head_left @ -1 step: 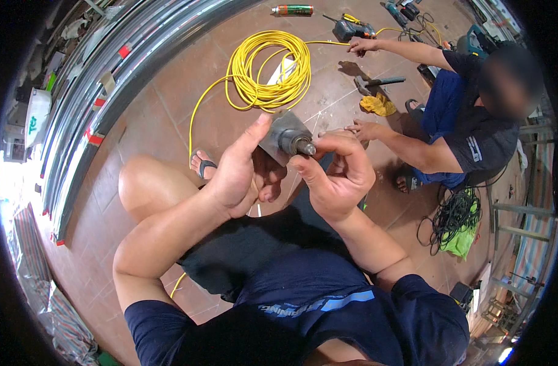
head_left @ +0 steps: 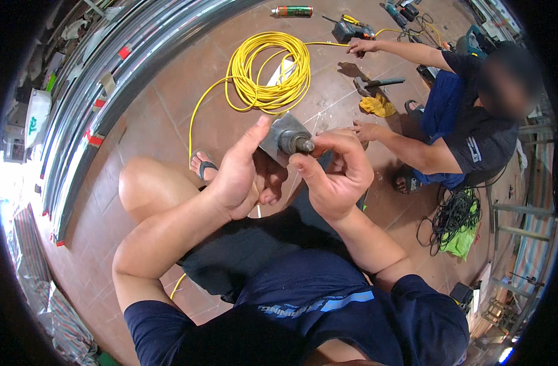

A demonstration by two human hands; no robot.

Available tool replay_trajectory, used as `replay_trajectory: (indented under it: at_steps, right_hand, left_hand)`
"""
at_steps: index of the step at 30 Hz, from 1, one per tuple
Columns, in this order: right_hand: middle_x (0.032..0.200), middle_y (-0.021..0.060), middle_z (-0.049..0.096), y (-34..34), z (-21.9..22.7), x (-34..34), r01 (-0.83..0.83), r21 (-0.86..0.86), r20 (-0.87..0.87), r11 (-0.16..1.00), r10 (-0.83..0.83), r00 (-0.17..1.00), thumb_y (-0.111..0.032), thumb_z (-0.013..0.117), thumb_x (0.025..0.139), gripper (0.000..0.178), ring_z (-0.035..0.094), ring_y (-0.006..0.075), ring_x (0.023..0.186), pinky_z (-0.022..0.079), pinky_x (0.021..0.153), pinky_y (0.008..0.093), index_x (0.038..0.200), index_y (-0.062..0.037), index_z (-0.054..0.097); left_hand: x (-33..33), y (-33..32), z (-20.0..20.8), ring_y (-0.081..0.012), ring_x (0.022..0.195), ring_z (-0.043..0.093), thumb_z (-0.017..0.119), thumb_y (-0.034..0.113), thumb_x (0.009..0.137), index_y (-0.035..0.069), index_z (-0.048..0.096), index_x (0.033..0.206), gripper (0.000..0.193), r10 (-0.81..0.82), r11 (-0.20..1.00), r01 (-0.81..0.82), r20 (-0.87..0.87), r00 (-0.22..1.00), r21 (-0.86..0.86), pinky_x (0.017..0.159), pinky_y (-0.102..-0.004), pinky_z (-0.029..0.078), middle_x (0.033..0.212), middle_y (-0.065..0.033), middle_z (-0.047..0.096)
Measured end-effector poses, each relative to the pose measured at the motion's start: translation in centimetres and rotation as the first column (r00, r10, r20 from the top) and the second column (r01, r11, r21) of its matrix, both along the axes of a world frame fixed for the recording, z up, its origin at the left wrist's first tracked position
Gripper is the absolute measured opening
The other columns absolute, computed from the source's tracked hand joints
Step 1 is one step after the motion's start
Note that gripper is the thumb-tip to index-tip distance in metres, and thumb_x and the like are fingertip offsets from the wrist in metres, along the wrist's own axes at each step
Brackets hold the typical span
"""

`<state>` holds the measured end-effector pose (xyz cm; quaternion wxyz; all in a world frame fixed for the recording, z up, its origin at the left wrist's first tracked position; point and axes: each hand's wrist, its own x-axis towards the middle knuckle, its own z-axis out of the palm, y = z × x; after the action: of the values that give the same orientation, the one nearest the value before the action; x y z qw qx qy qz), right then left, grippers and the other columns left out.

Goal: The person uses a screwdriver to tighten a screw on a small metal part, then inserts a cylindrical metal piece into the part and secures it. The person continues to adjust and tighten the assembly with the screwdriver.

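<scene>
Head view shows us seated on a brown tiled floor [head_left: 169,91], our bare knee raised on the left. We hold a small grey metal plate [head_left: 279,135] up between both hands, above our lap. Our left hand [head_left: 242,177] supports it from the left and below: the thumb lies straight up along the plate's left edge, while the other fingers curl loosely under it, partly hidden. A short dark cylindrical stub [head_left: 298,144] stands out from the plate's face. Our right hand [head_left: 337,174] closes around that stub, thumb and forefinger pinched onto its tip from the right, the remaining fingers bent in behind. So the plate sits between the two hands, touching both, with the stub pointing toward our right fingers.

Beyond the hands lies a coil of yellow cable [head_left: 270,67], and farther up a power drill [head_left: 355,29]. To our right another person sits, one hand [head_left: 363,46] stretched toward the drill. Long metal rails [head_left: 108,91] run along the left.
</scene>
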<state>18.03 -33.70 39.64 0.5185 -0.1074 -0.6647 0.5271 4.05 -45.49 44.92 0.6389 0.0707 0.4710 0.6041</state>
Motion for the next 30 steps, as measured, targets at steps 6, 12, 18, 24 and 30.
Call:
replay_trajectory:
  at_steps: [6, 12, 18, 24, 30]
  right_hand:
    - [0.117, 0.0083, 0.074, 1.0, -0.3, -2.4, -0.094, -0.237, -0.07, 0.967, 0.08, 0.994, -0.012, 0.101, 0.084, 0.045, 0.066, 0.0127, 0.096, 0.053, 0.083, 0.029, 0.121, -0.0016, 0.077]
    - [0.119, 0.0063, 0.078, 1.0, 0.0, -2.1, -0.038, -0.184, -0.04, 0.982, 0.031, 0.999, -0.012, 0.104, 0.079, 0.044, 0.067, 0.0121, 0.093, 0.055, 0.081, 0.0289, 0.107, -0.0052, 0.071]
    - [0.115, 0.0096, 0.079, 2.2, -0.4, -2.3, 0.017, 0.092, 0.019, 0.996, -0.019, 1.0, -0.013, 0.104, 0.078, 0.049, 0.07, 0.0139, 0.09, 0.058, 0.078, 0.0296, 0.112, -0.003, 0.071]
    - [0.114, 0.0099, 0.079, 1.7, -0.8, -1.7, 0.024, 0.059, 0.037, 0.998, -0.026, 0.999, -0.013, 0.105, 0.078, 0.052, 0.07, 0.0146, 0.092, 0.058, 0.083, 0.0314, 0.118, -0.0036, 0.072]
    - [0.116, 0.0076, 0.082, 2.6, -0.1, -1.4, -0.017, 0.13, 0.114, 0.991, 0.002, 0.993, -0.024, 0.104, 0.078, 0.05, 0.071, 0.0237, 0.107, 0.057, 0.098, 0.0399, 0.118, -0.0068, 0.08]
  left_hand:
    - [-0.1, 1.1, -1.1, -0.0193, 0.042, 0.04, 0.037, 0.087, 0.107, 0.019, 0.065, 0.114, 0.074, -0.013, 0.987, 0.043, 0.191, 0.982, -0.155, 0.043, -0.0342, 0.038, 0.068, -0.0041, 0.049]
    - [0.0, 0.9, -1.4, -0.0175, 0.042, 0.04, 0.035, 0.087, 0.107, 0.017, 0.067, 0.121, 0.078, -0.018, 0.993, 0.032, 0.129, 0.991, -0.109, 0.043, -0.0326, 0.039, 0.066, -0.0033, 0.049]
    - [0.2, 0.9, -1.5, -0.016, 0.042, 0.042, 0.038, 0.085, 0.107, 0.014, 0.069, 0.116, 0.078, 0.025, 0.994, -0.019, 0.057, 0.998, -0.104, 0.039, -0.0308, 0.038, 0.065, -0.0029, 0.049]
    - [0.3, 0.8, -1.9, -0.0137, 0.043, 0.047, 0.04, 0.079, 0.111, 0.01, 0.072, 0.116, 0.077, 0.056, 0.991, -0.053, 0.024, 0.998, -0.124, 0.037, -0.0295, 0.041, 0.065, -0.0025, 0.053]
    - [0.5, 0.9, -1.9, -0.0111, 0.047, 0.051, 0.038, 0.076, 0.112, 0.009, 0.072, 0.119, 0.076, 0.034, 0.999, -0.036, -0.043, 0.998, -0.038, 0.037, -0.0278, 0.041, 0.071, -0.0019, 0.058]
